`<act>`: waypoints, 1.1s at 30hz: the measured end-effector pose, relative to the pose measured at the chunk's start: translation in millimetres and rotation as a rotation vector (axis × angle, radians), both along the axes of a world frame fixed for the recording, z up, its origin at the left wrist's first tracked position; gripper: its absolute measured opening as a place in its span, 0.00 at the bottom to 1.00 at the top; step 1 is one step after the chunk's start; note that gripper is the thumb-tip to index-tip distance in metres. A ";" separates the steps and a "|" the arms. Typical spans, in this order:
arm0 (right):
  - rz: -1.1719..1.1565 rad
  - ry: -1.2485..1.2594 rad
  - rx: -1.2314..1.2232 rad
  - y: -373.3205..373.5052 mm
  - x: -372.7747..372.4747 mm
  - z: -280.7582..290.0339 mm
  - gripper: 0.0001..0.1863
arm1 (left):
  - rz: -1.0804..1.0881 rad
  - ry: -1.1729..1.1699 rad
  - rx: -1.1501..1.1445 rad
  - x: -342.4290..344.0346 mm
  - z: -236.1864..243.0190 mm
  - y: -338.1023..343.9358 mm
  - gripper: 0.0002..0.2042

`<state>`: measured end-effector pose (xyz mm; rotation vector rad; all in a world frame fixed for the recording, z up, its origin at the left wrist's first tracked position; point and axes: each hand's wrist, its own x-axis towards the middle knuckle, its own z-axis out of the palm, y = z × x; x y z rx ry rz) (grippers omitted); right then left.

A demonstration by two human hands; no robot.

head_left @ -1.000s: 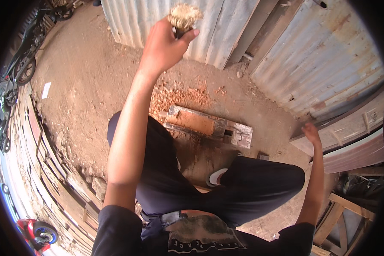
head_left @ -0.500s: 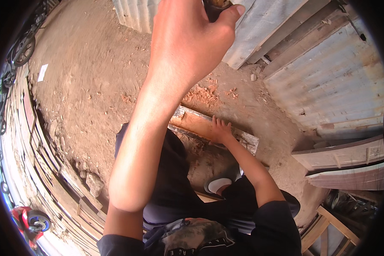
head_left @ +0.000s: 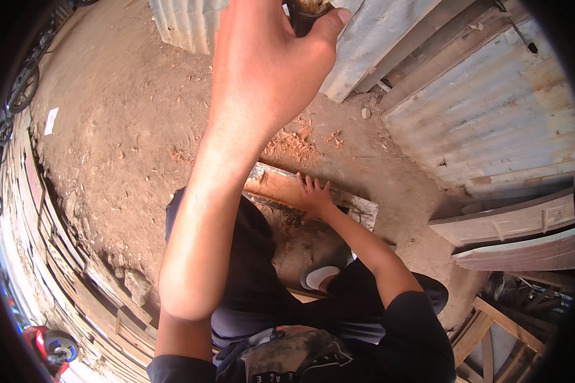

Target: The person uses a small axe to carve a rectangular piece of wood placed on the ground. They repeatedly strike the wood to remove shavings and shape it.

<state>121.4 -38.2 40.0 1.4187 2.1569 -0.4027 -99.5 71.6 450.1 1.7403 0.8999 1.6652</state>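
My left hand point(head_left: 271, 60) is raised high in front of me, its fingers curled round a dark object point(head_left: 305, 19) with a tan, worn-looking end. Most of that object is hidden by the hand or cut off at the top edge, so its kind does not show. Lower down, my right hand point(head_left: 315, 196) lies with fingers spread on a long wooden block point(head_left: 271, 185) with an orange-brown face and pale, worn edges. My left forearm covers the block's left end. Reddish wood shavings point(head_left: 294, 145) lie on the dirt just beyond it.
Corrugated metal sheets point(head_left: 485, 121) stand at the right and far side. Curved boards point(head_left: 505, 223) and a wooden frame point(head_left: 492, 325) are at the right. Stacked planks point(head_left: 64, 255) run along the left, beside a stone point(head_left: 137, 287) and a red motorbike point(head_left: 41, 345).
The whole view has shifted slightly, so most things appear a little farther left. My left hand still grips the dark object, and my right hand stays on the wooden block.
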 end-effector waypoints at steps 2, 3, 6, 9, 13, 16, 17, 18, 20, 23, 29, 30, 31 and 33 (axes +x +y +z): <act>0.002 -0.041 0.041 -1.4 -4.2 -8.3 0.85 | -0.012 -0.069 0.077 3.8 -13.6 18.7 0.15; 0.011 -0.055 0.049 -1.8 -5.5 -8.9 0.85 | 0.065 -0.094 0.072 9.3 -14.6 19.6 0.15; 0.020 -0.089 0.071 -6.2 0.4 -8.9 0.86 | 0.338 -0.083 -0.020 34.3 5.5 -4.1 0.15; 0.057 -0.065 0.093 -6.9 0.0 -0.4 0.87 | 0.302 -0.047 -0.181 14.8 15.5 -16.7 0.13; 0.208 -0.063 0.095 -0.4 27.4 3.5 0.80 | 0.277 -0.006 -0.143 -3.1 10.0 -11.8 0.13; 0.420 -0.057 0.326 -2.8 73.1 -21.4 0.64 | 0.308 -0.028 -0.052 -2.4 1.9 -7.1 0.14; 0.500 -0.058 0.448 -4.7 92.4 -36.1 0.58 | 0.284 -0.063 -0.039 -3.0 -2.2 -3.3 0.14; 0.559 -0.054 0.447 -4.9 107.2 -45.8 0.53 | 0.264 -0.096 -0.027 -5.1 -6.5 0.4 0.14; 0.669 -0.057 0.435 -8.5 135.1 -56.6 0.43 | 0.203 -0.158 -0.053 -3.5 -8.3 -0.1 0.15; 0.652 -0.019 0.384 -12.5 132.4 -44.1 0.43 | 0.284 0.159 -0.190 -35.4 -18.4 6.5 0.16; -0.755 0.338 0.324 -2.0 86.4 -1.0 0.67 | 0.374 0.275 -0.214 -36.9 -12.7 -0.3 0.15; -1.068 0.367 0.353 -0.9 106.6 -15.4 0.73 | 0.335 0.244 -0.215 -28.9 -13.5 2.3 0.15; -1.392 0.377 0.404 -4.3 145.5 -43.4 0.79 | 0.276 0.196 -0.216 -16.3 -16.4 6.4 0.15; -1.818 0.399 0.336 10.2 149.5 -61.0 0.87 | 0.254 0.195 -0.211 -11.6 -13.9 5.3 0.16</act>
